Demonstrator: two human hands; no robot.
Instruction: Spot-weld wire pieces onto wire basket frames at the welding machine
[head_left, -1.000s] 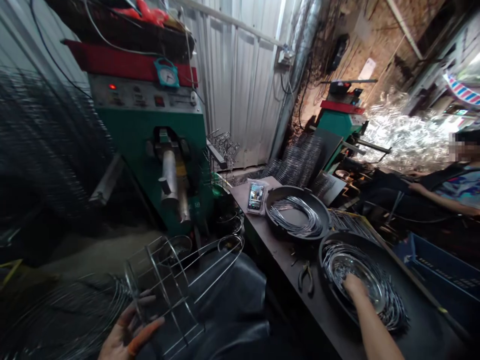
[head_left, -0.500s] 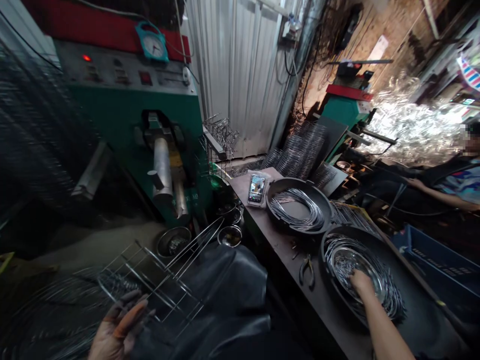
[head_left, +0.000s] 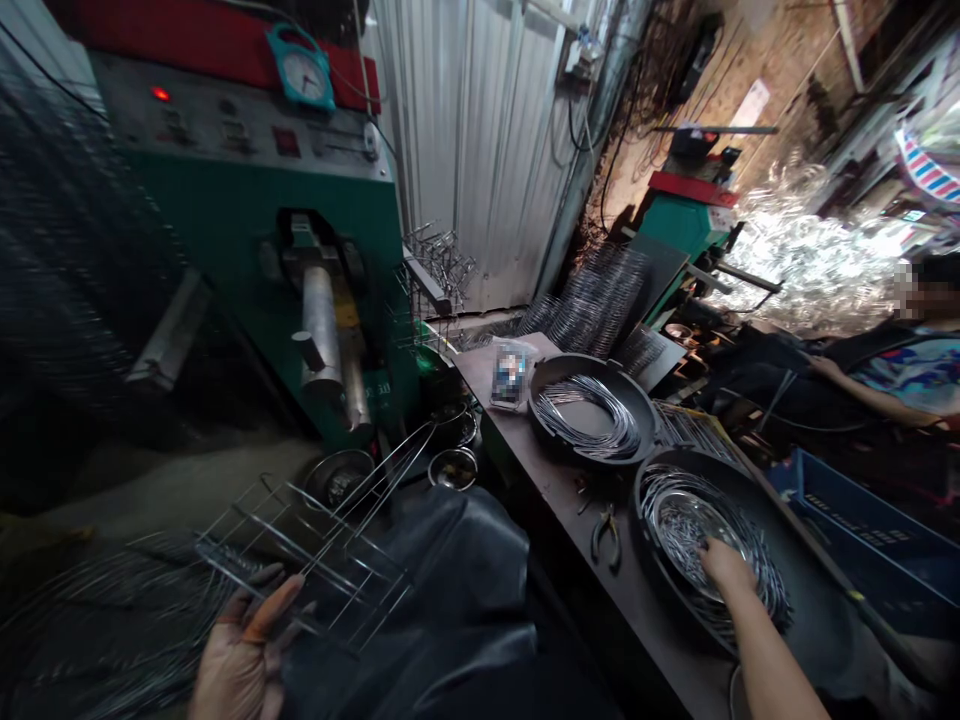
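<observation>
Left hand (head_left: 247, 630): A wire frame (head_left: 322, 556) is held by its near end between thumb and fingers, tilted over the dark lap cloth (head_left: 480, 560). It is likely held there so its long wires can stick out.
Right hand (head_left: 727, 567): Its fingertips are dipped into small metal bits (head_left: 679, 530) in a shiny bowl (head_left: 727, 518). Whether a bit is pinched cannot be told.
Near pan (head_left: 814, 605): The shiny bowl is set inside, with wire loops (head_left: 772, 595) around it, maybe so both can be reached together.
Far pan (head_left: 592, 415): More wire is kept here in a ring, perhaps so it cannot slide off the bench (head_left: 525, 435).
Pliers (head_left: 606, 520): They are laid near the bench's left edge, likely for easy grabbing.
Phone (head_left: 510, 378): It is placed at the far left corner, inside a see-through bag (head_left: 499, 350).
Room: A dark gap is left between lap cloth and bench edge. The frame's far tip is brought close to a low bowl (head_left: 451, 484); touching cannot be told.
</observation>
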